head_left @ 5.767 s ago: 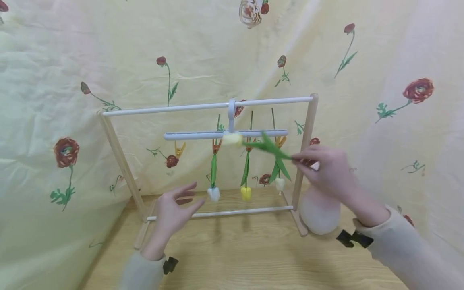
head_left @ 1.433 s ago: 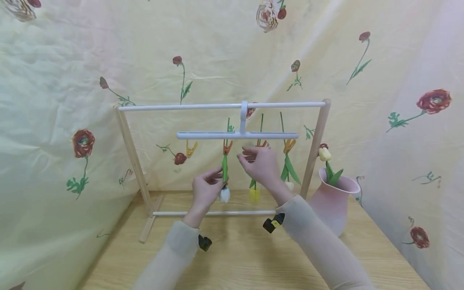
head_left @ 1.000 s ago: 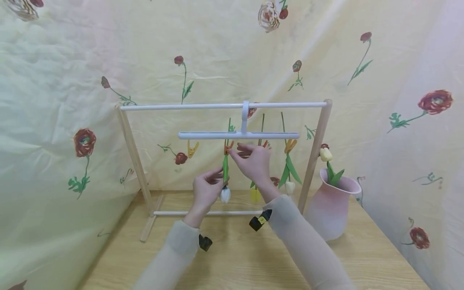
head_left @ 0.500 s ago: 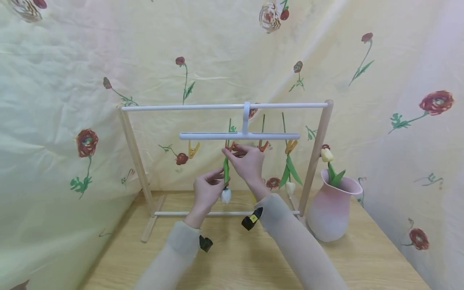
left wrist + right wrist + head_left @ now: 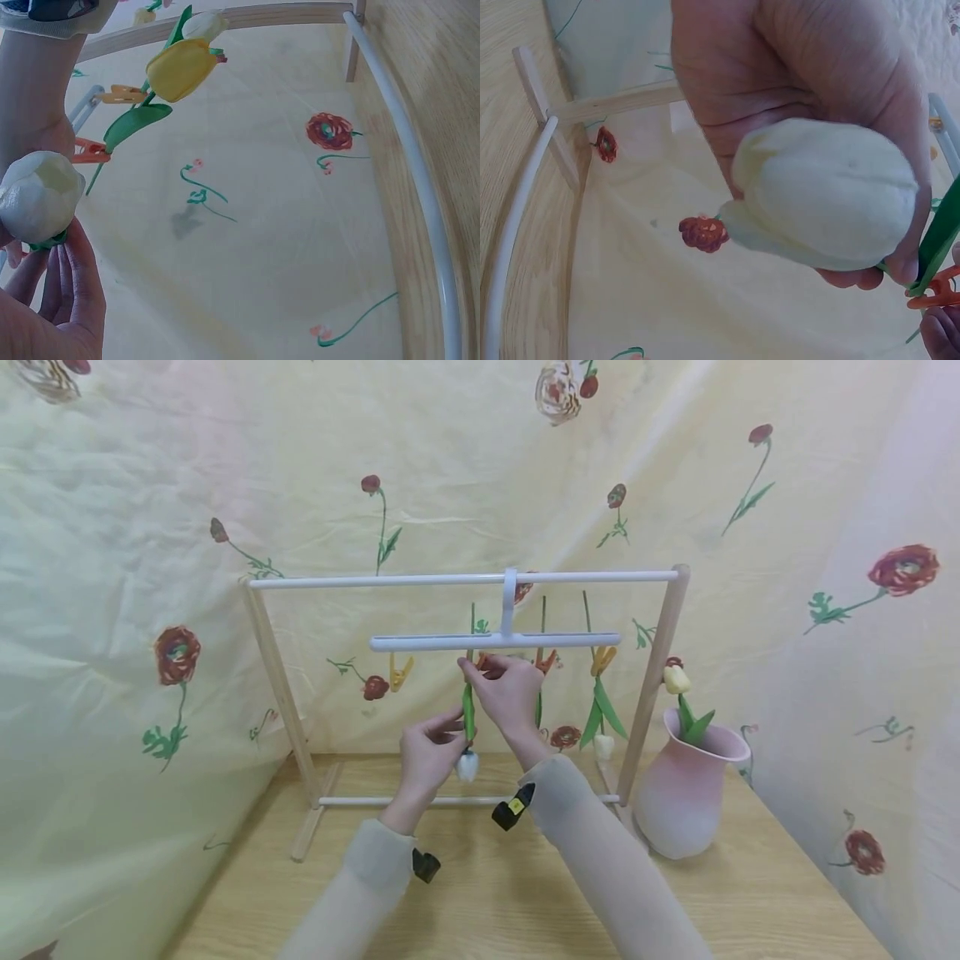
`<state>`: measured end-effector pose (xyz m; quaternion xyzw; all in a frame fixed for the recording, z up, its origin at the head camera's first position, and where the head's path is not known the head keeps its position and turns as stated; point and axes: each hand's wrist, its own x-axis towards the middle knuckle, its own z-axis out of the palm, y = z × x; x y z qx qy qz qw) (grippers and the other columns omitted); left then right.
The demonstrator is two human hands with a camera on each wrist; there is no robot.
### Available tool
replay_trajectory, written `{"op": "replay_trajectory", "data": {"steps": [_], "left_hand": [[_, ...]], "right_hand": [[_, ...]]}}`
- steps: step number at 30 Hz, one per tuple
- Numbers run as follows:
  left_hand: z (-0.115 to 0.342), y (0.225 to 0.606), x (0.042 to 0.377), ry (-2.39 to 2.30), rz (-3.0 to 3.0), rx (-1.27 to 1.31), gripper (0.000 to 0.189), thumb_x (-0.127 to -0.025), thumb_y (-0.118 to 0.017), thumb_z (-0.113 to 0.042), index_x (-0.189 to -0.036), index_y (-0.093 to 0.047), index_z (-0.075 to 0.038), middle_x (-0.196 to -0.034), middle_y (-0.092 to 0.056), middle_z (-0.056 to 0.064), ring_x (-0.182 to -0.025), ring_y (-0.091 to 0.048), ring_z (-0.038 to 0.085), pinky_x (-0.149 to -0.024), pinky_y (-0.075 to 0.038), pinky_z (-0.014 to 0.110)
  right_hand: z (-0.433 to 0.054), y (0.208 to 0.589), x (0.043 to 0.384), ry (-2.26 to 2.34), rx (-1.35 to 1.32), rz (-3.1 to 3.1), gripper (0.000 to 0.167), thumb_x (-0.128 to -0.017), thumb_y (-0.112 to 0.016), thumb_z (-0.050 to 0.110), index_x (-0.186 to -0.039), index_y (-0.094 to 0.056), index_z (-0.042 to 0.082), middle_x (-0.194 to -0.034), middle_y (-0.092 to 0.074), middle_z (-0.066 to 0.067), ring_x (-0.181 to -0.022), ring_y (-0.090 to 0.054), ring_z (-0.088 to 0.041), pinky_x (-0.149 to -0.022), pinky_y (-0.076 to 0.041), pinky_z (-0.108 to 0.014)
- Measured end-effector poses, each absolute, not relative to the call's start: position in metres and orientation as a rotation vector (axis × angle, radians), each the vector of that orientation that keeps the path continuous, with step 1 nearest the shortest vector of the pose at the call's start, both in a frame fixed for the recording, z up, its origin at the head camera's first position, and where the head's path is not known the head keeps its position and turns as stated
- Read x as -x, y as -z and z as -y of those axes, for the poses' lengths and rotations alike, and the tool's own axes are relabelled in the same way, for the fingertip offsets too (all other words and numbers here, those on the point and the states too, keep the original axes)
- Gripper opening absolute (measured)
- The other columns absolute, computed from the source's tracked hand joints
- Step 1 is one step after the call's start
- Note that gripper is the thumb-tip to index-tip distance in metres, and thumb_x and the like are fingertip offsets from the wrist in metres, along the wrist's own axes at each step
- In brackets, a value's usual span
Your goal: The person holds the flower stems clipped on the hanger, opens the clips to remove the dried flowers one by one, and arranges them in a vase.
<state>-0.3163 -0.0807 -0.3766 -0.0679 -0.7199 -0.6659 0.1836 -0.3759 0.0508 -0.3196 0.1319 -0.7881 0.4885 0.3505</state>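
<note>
My left hand [image 5: 427,758] pinches the stem of a hanging white tulip [image 5: 467,767] just above its downturned bloom, beside the green leaf. Higher up, my right hand [image 5: 512,695] pinches the orange clothespin [image 5: 936,291] at that tulip's stem, under the pale hanger [image 5: 427,643]. In the head view the fingers cover most of this clothespin. To the right, a second orange clothespin [image 5: 546,662] bears a yellow tulip [image 5: 180,71], its bloom hidden behind my right arm in the head view. A yellow-orange clothespin [image 5: 602,662] carries another white tulip [image 5: 603,747].
The hanger hooks over the white top bar [image 5: 375,582] of a wooden-legged rack [image 5: 281,693]. At its left end, a yellow clothespin [image 5: 400,674] hangs with no flower. A pink-and-white vase [image 5: 682,797] holding a cream tulip [image 5: 677,680] stands right of the rack.
The cream tulip my right hand held earlier stands in the vase. My left hand came to the hanging white tulip's stem, and my right hand moved left onto its orange clothespin.
</note>
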Motion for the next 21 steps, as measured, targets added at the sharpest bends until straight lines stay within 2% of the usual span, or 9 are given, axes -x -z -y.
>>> {"op": "replay_trajectory", "data": {"steps": [5,11,16,21], "left_hand": [[0.080,0.376,0.315,1.881,2.026,0.190,0.034,-0.088,-0.085,-0.006,-0.121,-0.080,-0.008,-0.104,-0.082,0.016,-0.079,-0.079,0.013,-0.072,-0.065,0.025],[0.081,0.376,0.314,1.880,2.039,0.179,0.032,-0.088,-0.085,-0.006,-0.120,-0.081,-0.010,-0.104,-0.083,0.014,-0.078,-0.077,0.013,-0.071,-0.063,0.023],[0.086,0.380,0.312,1.852,2.063,0.170,0.031,-0.090,-0.083,-0.007,-0.120,-0.081,-0.012,-0.103,-0.082,0.013,-0.079,-0.075,0.012,-0.070,-0.061,0.022],[0.098,0.390,0.305,1.854,2.091,0.151,0.032,-0.089,-0.081,-0.004,-0.121,-0.080,-0.011,-0.102,-0.082,0.014,-0.077,-0.072,0.010,-0.068,-0.059,0.020]], "right_hand": [[-0.050,0.318,0.376,-1.244,-0.353,2.034,0.033,-0.094,-0.082,0.039,-0.086,-0.084,0.007,-0.082,-0.082,-0.008,-0.073,-0.079,-0.021,-0.069,-0.062,-0.031],[-0.049,0.315,0.374,-1.210,-0.370,2.017,0.031,-0.095,-0.081,0.035,-0.080,-0.083,0.007,-0.079,-0.082,-0.007,-0.069,-0.079,-0.020,-0.062,-0.060,-0.027],[-0.048,0.313,0.372,-1.169,-0.378,2.002,0.031,-0.095,-0.080,0.032,-0.075,-0.083,0.008,-0.074,-0.080,-0.007,-0.066,-0.077,-0.020,-0.060,-0.057,-0.028],[-0.046,0.313,0.370,-1.150,-0.387,1.990,0.031,-0.096,-0.079,0.030,-0.073,-0.083,0.009,-0.073,-0.080,-0.008,-0.065,-0.077,-0.021,-0.062,-0.057,-0.031]]}}
